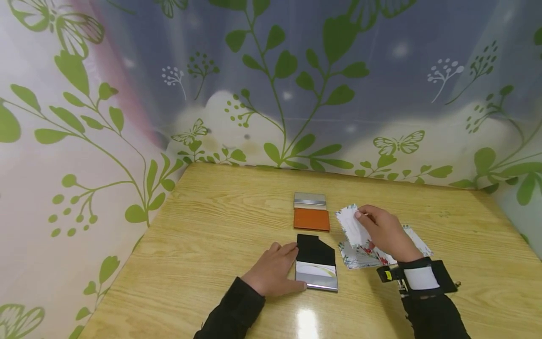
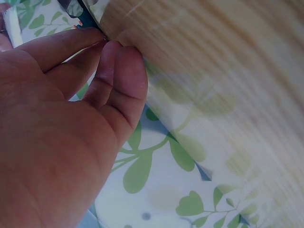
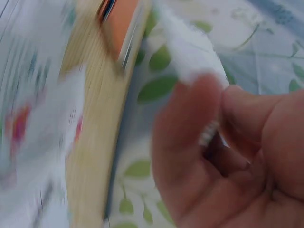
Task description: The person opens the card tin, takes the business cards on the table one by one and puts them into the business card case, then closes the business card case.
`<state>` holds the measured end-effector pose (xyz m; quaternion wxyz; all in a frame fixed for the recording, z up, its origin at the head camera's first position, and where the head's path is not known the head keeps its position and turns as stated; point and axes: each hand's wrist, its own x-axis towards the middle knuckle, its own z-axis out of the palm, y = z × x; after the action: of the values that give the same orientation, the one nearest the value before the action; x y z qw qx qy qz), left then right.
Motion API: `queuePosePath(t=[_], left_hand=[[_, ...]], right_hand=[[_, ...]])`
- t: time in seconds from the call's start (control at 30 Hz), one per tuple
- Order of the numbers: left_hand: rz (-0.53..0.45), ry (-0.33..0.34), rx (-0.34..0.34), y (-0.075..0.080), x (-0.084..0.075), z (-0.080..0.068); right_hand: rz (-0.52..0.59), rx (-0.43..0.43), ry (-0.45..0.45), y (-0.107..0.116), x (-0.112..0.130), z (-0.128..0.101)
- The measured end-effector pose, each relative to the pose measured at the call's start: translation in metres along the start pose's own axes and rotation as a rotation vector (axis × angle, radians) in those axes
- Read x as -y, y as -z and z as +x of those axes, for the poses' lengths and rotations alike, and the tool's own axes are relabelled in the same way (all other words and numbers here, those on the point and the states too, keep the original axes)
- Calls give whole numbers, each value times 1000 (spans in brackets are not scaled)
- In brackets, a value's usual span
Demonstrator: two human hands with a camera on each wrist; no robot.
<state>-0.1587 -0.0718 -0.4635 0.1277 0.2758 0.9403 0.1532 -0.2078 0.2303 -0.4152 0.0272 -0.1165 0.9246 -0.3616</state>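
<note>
In the head view, a metal business card case (image 1: 322, 281) with a raised black flap (image 1: 313, 248) lies open, a white card (image 1: 311, 269) showing inside. My left hand (image 1: 273, 270) holds the case at its left side, the thumb at the lower corner and the fingertips higher along the edge. In the left wrist view the fingers (image 2: 126, 78) are bent, their tips on the tabletop. My right hand (image 1: 387, 233) pinches a white card with a floral border (image 1: 351, 225) between thumb and fingers, above several more floral cards (image 1: 353, 258). The right wrist view is blurred.
Behind the case lies a second card case, with an orange leather part (image 1: 311, 220) and a silver part (image 1: 310, 200). The wooden table (image 1: 203, 235) meets a leaf-patterned curtain (image 1: 262, 94) at the back and left.
</note>
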Motion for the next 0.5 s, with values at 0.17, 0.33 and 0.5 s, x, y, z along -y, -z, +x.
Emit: queuePosePath(t=[0.17,0.33,0.5], left_hand=[[8,2,-8,-1,0,1],[8,12,-16,-2,0,3],[-15,10,-12,-2,-1,2]], right_hand=[[83,201,116,-18,11,2],[89,306,148,-44,20,5],[-7,303,139,-65,22,7]])
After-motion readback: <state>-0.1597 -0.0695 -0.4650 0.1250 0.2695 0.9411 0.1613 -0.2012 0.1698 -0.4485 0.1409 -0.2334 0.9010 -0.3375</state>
